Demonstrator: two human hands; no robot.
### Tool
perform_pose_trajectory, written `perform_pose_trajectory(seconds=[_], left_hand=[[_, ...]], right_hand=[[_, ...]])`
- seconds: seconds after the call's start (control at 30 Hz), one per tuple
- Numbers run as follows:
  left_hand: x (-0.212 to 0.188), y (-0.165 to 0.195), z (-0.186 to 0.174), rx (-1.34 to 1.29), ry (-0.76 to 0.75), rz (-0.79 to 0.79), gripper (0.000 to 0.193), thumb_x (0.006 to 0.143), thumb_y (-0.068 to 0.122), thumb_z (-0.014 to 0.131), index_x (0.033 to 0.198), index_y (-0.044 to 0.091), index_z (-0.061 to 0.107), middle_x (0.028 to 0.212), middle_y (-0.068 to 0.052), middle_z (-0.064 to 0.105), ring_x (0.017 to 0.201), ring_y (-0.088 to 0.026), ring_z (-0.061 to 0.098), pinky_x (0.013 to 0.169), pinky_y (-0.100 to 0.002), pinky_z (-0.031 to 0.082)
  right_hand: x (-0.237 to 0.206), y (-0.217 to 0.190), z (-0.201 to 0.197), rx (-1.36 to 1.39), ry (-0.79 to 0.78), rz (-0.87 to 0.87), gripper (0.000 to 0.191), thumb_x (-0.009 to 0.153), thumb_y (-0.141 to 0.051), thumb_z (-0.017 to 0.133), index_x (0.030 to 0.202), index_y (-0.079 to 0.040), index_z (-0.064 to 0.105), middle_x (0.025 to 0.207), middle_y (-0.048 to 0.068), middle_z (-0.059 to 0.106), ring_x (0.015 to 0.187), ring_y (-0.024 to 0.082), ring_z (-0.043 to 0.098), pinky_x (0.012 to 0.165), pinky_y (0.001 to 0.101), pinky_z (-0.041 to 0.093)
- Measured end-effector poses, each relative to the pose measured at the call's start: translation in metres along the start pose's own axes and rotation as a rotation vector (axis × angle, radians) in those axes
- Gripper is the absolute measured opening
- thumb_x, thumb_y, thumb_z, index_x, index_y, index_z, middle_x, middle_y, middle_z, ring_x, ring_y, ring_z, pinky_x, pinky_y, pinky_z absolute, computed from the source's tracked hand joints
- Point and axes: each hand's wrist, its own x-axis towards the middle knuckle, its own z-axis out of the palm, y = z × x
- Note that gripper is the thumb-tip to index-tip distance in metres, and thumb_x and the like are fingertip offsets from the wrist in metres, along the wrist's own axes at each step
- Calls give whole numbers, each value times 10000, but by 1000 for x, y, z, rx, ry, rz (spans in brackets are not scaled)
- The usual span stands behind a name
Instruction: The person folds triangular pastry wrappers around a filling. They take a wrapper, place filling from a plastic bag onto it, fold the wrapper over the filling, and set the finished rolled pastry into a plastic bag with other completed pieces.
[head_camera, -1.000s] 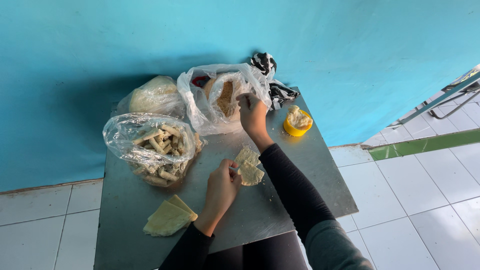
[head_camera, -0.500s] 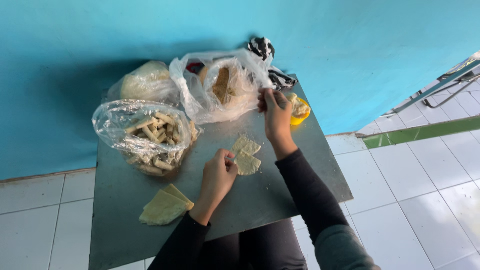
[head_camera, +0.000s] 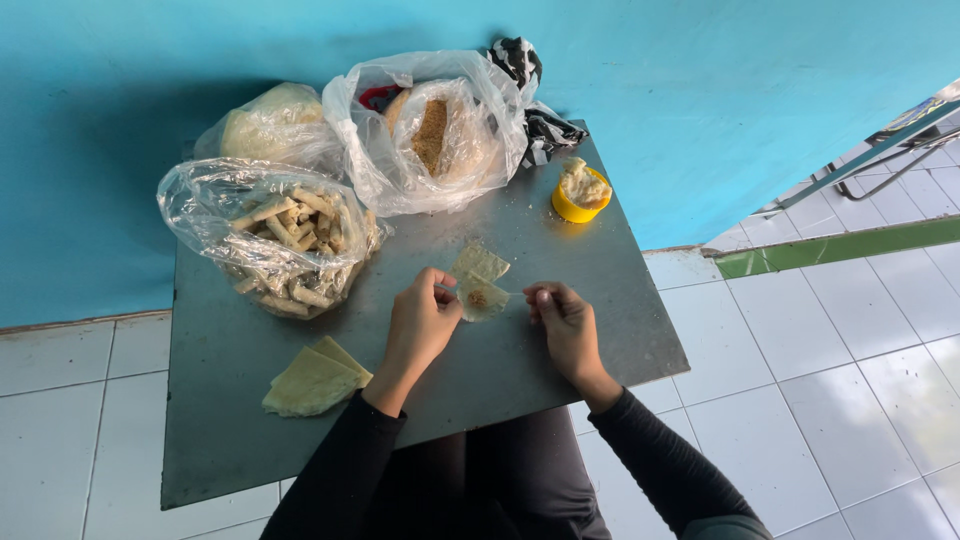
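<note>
Head view, change from the earlier frames: the right hand (head_camera: 566, 325) has come back from the far bag of filling and now lies low on the counter (head_camera: 520, 370) just right of the wrapper; the left hand has stayed beside the wrapper throughout

Head view, present state: a thin pale wrapper (head_camera: 478, 298) lies flat near the middle of the grey metal counter, with a small brown dab of filling (head_camera: 478, 297) on it. A second wrapper (head_camera: 480, 262) lies just beyond, overlapping its far edge. The left hand (head_camera: 420, 325) touches the left edge of the filled wrapper, its fingers (head_camera: 441, 290) curled and pinching that edge. The right hand rests just to the right, its fingers (head_camera: 540, 296) drawn together and pinching the wrapper's right corner, which is pulled out to a thin point

Surroundings: at the far left, a clear bag of rolled sticks (head_camera: 275, 245) sits open on the counter. Behind it, against the blue wall (head_camera: 700, 80), stands a knotted bag of pale dough-like contents (head_camera: 270, 125). At the far centre an open clear bag (head_camera: 430, 130) holds brown crumbly filling. Touching its right side is a black-and-white patterned bag (head_camera: 535, 110). A small yellow cup (head_camera: 580, 192) with pale paste stands near the far right corner, well apart from the hands. A stack of pale wrappers (head_camera: 312, 380) lies at the near left. Both arms wear black sleeves (head_camera: 650, 450). White floor tiles (head_camera: 830, 370) surround the counter
</note>
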Motion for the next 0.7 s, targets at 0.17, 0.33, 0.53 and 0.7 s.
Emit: perform_pose_trajectory(seconds=[0.17,0.33,0.53,0.7], left_hand=[[0,1,0,-15,-25,-32,282,811,76,727,1074,22,640,827,-92,747,703,-190,741,667,-326,587],[-1,3,-2,-20,-20,-45,274,815,72,712,1075,23,639,830,-88,748,702,-186,743,665,-320,585],[-4,6,-4,-19,-20,-34,264,831,77,703,1081,24,638,841,-82,744,706,-188,736,664,-321,580],[-3,7,-3,5,3,-12,259,853,114,720,1084,26,645,844,-85,744,714,-192,737,672,-324,577]], right_hand=[[-15,-15,3,-337,-96,-428,182,1001,65,565,1085,-22,701,1085,68,666,842,119,640,770,260,576],[-24,-37,-3,-620,-306,-662,349,836,123,660,1134,-52,711,1110,86,652,883,175,713,769,301,607],[-28,-40,-20,-769,-331,-824,378,812,67,731,1162,-70,698,1098,63,648,894,210,713,746,316,602],[-18,-43,-26,-743,-192,-779,302,886,111,681,1135,-61,698,1080,88,652,858,188,699,728,306,594]])
